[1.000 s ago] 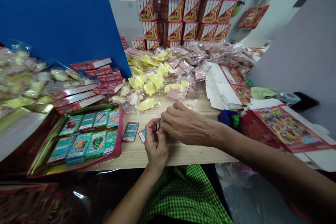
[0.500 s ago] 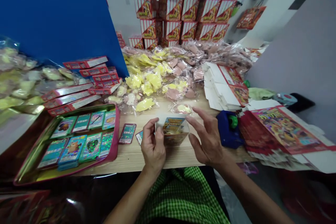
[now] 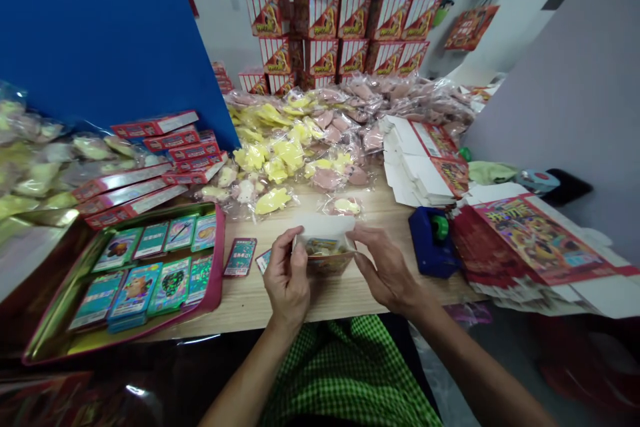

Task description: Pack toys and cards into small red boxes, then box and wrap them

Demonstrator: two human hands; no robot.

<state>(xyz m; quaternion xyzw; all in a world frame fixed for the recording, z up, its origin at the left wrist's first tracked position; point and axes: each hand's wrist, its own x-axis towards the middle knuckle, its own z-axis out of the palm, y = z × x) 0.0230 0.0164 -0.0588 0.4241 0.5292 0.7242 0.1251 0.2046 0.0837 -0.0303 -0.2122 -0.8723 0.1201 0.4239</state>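
Observation:
A small open carton (image 3: 330, 262) stands just above the table in front of me, its white top flap (image 3: 327, 224) raised at the back. Inside it, colourful printed contents show, too small to name. My left hand (image 3: 287, 277) grips the carton's left side, thumb on the near edge and fingers behind. At the right edge my right hand (image 3: 385, 267) has thumb and fingers closed on the carton's side. Left of the carton, a teal card (image 3: 241, 257) lies flat, and another card (image 3: 263, 260) is partly hidden by my left hand.
A pink-rimmed tin (image 3: 218, 267) with stacks of cards lies left. Behind are bagged yellow (image 3: 287, 155) and pink plush pieces (image 3: 325, 177). A blue tape dispenser (image 3: 431, 247) and flattened red cartons (image 3: 530, 240) are right. Red boxes (image 3: 160, 125) are piled at left.
My right hand has moved left from beside the carton and closed on its right edge. The printed piece that stuck up from the carton now sits lower inside, with the white flap showing behind.

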